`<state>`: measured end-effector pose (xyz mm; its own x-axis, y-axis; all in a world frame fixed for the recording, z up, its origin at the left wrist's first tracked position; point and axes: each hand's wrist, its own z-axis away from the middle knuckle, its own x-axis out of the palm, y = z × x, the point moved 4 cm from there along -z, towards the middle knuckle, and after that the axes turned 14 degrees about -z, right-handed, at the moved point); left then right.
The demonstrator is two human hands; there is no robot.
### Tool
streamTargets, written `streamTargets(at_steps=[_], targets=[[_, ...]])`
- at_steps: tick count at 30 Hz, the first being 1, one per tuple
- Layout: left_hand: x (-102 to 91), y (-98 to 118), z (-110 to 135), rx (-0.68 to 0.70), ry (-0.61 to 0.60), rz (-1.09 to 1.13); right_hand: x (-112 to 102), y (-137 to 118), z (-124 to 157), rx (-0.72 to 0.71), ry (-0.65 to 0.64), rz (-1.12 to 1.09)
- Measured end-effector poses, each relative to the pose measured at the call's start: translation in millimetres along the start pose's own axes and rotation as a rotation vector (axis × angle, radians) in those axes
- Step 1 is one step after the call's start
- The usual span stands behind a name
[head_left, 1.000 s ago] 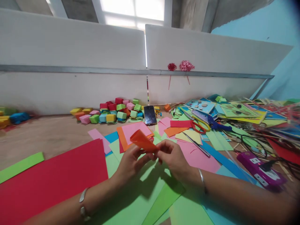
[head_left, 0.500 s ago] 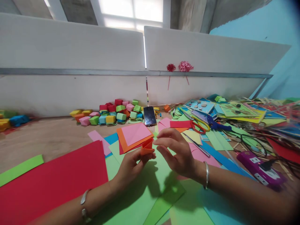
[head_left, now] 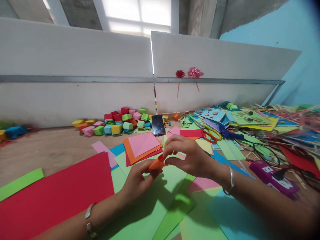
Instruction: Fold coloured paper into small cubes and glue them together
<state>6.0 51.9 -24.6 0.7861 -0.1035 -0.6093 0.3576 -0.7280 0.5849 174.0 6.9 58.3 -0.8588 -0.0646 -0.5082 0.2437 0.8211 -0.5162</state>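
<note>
A small folded piece of orange paper (head_left: 157,163) is held up over the light green sheets (head_left: 140,213). My left hand (head_left: 141,178) grips its lower left side between thumb and fingers. From the right, my right hand (head_left: 187,155) pinches the paper's right edge, thumb below and fingers above. Just behind the hands lies a stack of square sheets, with a pink sheet (head_left: 145,144) on top of an orange sheet (head_left: 133,156). A large red sheet (head_left: 62,196) spreads out left of my left hand.
Several folded paper cubes (head_left: 116,129) are heaped at the back beside a phone (head_left: 158,125). To the right lie scissors (head_left: 210,134), a blue glue gun (head_left: 228,132), a purple power strip (head_left: 273,178) with cables, and decorated cards (head_left: 211,114). White panels (head_left: 75,103) stand behind.
My right hand has moved left and its fingers have closed on the orange paper. The paper has tilted over in my left hand. The view has shifted slightly.
</note>
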Motion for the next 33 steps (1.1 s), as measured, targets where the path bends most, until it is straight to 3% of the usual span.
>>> streamTargets(at_steps=[2, 5, 12, 19, 22, 28, 33], targets=[[-0.6, -2, 0, 0.006, 0.025, -0.010, -2, 6, -1, 0.080, 0.011, -0.079], [-0.1, -6, 1, 0.008, 0.034, 0.013, -2, 9, -2, 0.051, -0.026, -0.117], [6.6, -2, 0, -0.061, -0.116, 0.125, 5, 3, 1, -0.054, -0.128, 0.172], [9.1, 5, -1, -0.009, -0.163, 0.061, 4, 0, -1, 0.123, 0.081, -0.106], [9.3, 3, 0, -0.073, -0.157, 0.130, 3, 1, -2, 0.162, 0.129, -0.147], [14.2, -7, 1, -0.286, -0.183, 0.358, 5, 0, -2, 0.039, -0.070, 0.058], [23.5, -9, 4, -0.379, -0.301, 0.484, 3, 13, 2, 0.029, 0.007, 0.102]])
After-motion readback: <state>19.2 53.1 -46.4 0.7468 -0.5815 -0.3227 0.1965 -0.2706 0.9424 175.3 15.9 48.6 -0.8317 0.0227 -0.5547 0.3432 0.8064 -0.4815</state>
